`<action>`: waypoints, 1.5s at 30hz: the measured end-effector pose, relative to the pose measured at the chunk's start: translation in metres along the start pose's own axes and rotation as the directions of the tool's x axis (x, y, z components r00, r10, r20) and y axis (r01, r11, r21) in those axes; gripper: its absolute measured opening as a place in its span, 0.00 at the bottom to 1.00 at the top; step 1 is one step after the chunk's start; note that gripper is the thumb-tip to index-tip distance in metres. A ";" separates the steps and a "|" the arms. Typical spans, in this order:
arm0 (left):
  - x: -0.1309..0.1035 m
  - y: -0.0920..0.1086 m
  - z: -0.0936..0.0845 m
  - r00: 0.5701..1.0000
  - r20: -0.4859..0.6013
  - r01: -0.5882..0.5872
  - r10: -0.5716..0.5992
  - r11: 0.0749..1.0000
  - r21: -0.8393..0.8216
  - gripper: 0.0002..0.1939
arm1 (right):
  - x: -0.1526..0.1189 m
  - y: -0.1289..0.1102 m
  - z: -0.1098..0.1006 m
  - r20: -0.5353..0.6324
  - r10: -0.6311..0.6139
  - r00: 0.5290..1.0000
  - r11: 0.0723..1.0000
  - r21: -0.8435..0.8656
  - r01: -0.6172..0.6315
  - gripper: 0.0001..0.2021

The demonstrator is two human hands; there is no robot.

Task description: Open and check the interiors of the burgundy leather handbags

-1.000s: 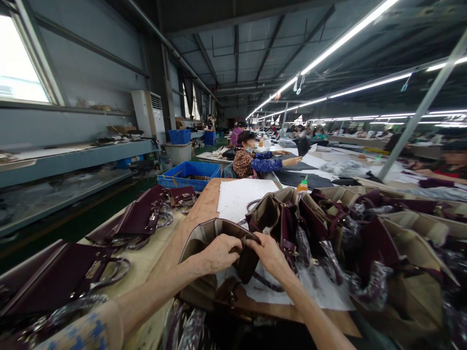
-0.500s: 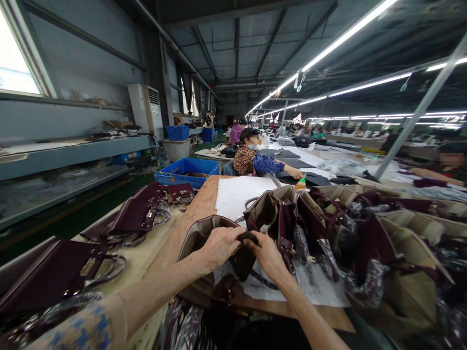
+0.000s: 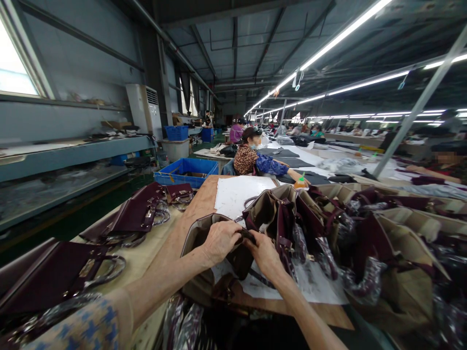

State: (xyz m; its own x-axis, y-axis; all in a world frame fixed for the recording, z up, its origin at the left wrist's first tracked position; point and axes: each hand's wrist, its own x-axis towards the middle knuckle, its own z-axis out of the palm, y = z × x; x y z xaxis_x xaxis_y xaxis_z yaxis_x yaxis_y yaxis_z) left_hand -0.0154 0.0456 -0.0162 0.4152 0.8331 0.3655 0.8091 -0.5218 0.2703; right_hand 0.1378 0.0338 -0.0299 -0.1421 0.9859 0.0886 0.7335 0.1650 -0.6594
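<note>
A dark handbag with a beige lining [image 3: 197, 233] stands with its mouth open in front of me, at the near edge of the table. My left hand [image 3: 222, 240] pinches the bag's upper edge, fingers curled over it. Right beside it, my right hand [image 3: 261, 250] grips the same edge between thumb and fingers. The two hands almost touch, and the fingertips partly hide the held edge. Just behind my right hand stand more open maroon handbags [image 3: 268, 209], their handles wrapped in clear plastic.
Finished-looking maroon handbags [image 3: 133, 214] lie on the left bench. Many open bags [image 3: 394, 243] crowd the right side. White paper [image 3: 241, 192] covers part of the wooden table [image 3: 206, 194]. A blue crate [image 3: 186, 170] and a seated co-worker [image 3: 246, 158] are beyond, near an orange bottle [image 3: 301, 182].
My hands stay on the bag's edge, with only a slight shift in the fingers and the bag's rim. The co-worker's arm has reached a little farther right, by the orange bottle.
</note>
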 end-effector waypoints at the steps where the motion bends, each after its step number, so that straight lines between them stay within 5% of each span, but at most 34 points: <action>1: 0.001 0.001 0.000 1.000 0.000 0.016 -0.016 1.000 0.022 0.10 | 0.000 0.000 0.001 -0.005 0.001 1.000 1.000 0.000 -0.001 0.08; 14: -0.006 0.010 0.007 0.998 -0.013 0.068 -0.068 0.997 0.026 0.08 | -0.003 -0.001 0.008 -0.093 0.022 0.995 0.996 -0.086 -0.030 0.09; 27: -0.015 0.007 0.002 0.963 -0.112 -0.218 0.243 0.955 0.199 0.07 | -0.005 -0.002 0.007 -0.088 0.009 0.996 0.996 -0.085 -0.017 0.09; 45: -0.012 0.008 0.002 0.960 -0.034 -0.264 0.277 0.941 0.210 0.10 | -0.005 -0.001 0.005 -0.065 0.010 0.998 0.997 -0.071 -0.015 0.10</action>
State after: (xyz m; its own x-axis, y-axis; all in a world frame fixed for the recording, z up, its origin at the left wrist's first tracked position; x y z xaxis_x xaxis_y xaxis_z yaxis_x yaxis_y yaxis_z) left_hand -0.0134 0.0313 -0.0201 0.6088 0.6494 0.4557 0.7392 -0.6729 -0.0287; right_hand 0.1342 0.0284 -0.0330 -0.0915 0.9873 0.1301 0.7807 0.1522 -0.6060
